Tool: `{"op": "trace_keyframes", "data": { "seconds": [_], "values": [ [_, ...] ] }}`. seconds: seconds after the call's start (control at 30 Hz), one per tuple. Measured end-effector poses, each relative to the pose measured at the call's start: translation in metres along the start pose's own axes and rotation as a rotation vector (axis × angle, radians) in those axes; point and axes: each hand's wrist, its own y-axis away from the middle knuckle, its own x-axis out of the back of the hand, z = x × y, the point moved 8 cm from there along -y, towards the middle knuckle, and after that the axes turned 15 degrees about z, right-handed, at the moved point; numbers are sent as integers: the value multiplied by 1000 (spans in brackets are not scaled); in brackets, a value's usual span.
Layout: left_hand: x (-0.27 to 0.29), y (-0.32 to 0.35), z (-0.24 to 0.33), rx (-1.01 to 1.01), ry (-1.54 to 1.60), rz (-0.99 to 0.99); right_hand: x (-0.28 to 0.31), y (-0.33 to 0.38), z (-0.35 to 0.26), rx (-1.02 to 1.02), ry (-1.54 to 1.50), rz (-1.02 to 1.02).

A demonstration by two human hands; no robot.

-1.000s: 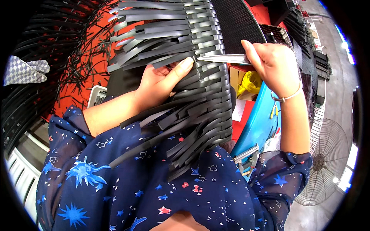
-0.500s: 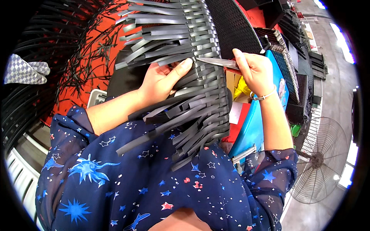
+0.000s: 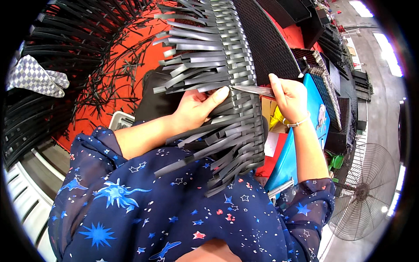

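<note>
A woven band of flat black strips (image 3: 242, 56), with long loose ends fanning out to the left, runs from the top of the view down to my lap. My left hand (image 3: 198, 107) is closed at the band's left side, thumb on top at the weave and the other fingers partly hidden beneath the strips. In my right hand (image 3: 289, 98) is a tapered, pointed metal blade (image 3: 255, 90), held between thumb and fingers. It lies across the weave, its tip right by my left thumb.
Cut black strips (image 3: 115, 78) litter the red surface at left, near a checked cloth (image 3: 37, 76). A small white tray (image 3: 120, 119) stands by my left forearm. Rightward are a blue board (image 3: 283, 159), a yellow item (image 3: 276, 117), dark woven panels (image 3: 268, 41) and a large fan (image 3: 361, 191).
The whole view has shifted, so most things appear lower and farther right. The blade tip stays beside my left thumb, and both hands keep their grips.
</note>
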Motion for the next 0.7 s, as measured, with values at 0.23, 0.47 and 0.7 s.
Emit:
{"op": "trace_keyframes", "data": {
  "seconds": [0.23,0.47,0.7],
  "values": [
    [3,-4,-17,91,56,-26,-6,19,22,-234,-123,39],
    [7,4,-5,79,-70,-12,-30,129,121,-1012,-407,229],
    [3,5,1,-37,-37,45,2,97,24,-809,-743,11]
  ]
}}
